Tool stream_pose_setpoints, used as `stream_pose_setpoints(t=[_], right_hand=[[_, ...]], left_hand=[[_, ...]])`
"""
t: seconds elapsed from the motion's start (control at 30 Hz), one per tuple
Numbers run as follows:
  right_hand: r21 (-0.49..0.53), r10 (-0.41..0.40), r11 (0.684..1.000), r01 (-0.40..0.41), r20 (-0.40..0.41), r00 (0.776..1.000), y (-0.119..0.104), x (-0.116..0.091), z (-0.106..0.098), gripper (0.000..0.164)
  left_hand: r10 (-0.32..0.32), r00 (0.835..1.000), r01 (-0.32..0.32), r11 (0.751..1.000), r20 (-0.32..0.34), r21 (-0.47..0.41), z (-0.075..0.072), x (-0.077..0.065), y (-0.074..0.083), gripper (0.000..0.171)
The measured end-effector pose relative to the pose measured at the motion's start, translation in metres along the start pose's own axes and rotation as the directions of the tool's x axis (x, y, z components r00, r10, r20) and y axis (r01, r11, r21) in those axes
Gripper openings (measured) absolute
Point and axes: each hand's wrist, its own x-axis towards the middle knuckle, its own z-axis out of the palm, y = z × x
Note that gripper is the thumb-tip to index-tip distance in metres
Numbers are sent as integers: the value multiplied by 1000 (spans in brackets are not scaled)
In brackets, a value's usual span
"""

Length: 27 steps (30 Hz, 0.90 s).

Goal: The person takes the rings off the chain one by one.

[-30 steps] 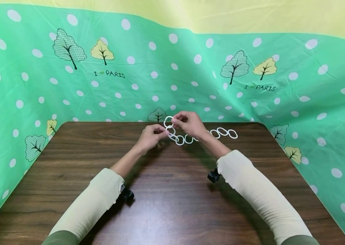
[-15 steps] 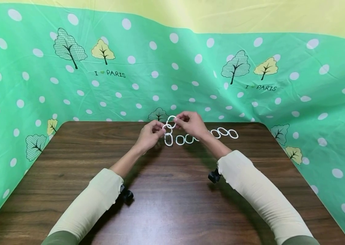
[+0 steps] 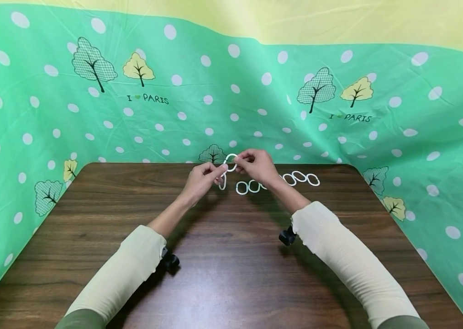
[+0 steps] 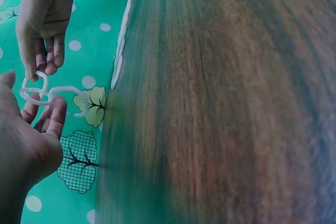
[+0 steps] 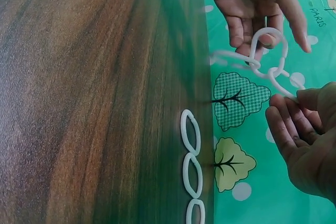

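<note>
In the head view, my right hand (image 3: 256,165) pinches a white oval chain link (image 3: 231,155) over the table's far edge. My left hand (image 3: 200,183) is close beside it, its fingers curled at a second link (image 5: 269,29) joined to the first. From that one hangs a third link (image 3: 222,188), seen almost edge-on. The right wrist view shows these links looped through each other, with the left fingertips behind the second link and the left thumb held apart. In the left wrist view, the fingers of the left hand (image 4: 34,145) touch the links.
To the right on the brown wooden table (image 3: 223,256) lies a row of several similar white links (image 3: 313,174), partly hidden behind the right hand and forearm. A green polka-dot curtain (image 3: 198,109) with printed trees hangs around the table's back and sides.
The hanging link has swung left, apart from the row on the table, and turned edge-on. My left fingers have shifted up, covering most of the second link. The right hand has barely moved.
</note>
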Motion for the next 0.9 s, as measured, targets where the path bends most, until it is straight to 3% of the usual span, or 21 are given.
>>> stream_pose_setpoints(t=[0.1,0.43,0.63,0.9], right_hand=[[-16,-16,1000,16,1,1000,-1,0,0,22],[-54,-73,996,74,30,997,-4,-2,3,20],[-95,-110,989,114,53,993,-6,-4,3,18],[-124,-148,980,155,68,987,-7,-5,4,17]], left_hand=[[-6,1000,6,1000,0,4,1,0,0,45],[-30,999,31,999,-27,30,7,2,0,25],[-20,1000,22,997,-22,76,8,3,-1,27],[-42,999,41,998,6,47,9,3,-4,34]])
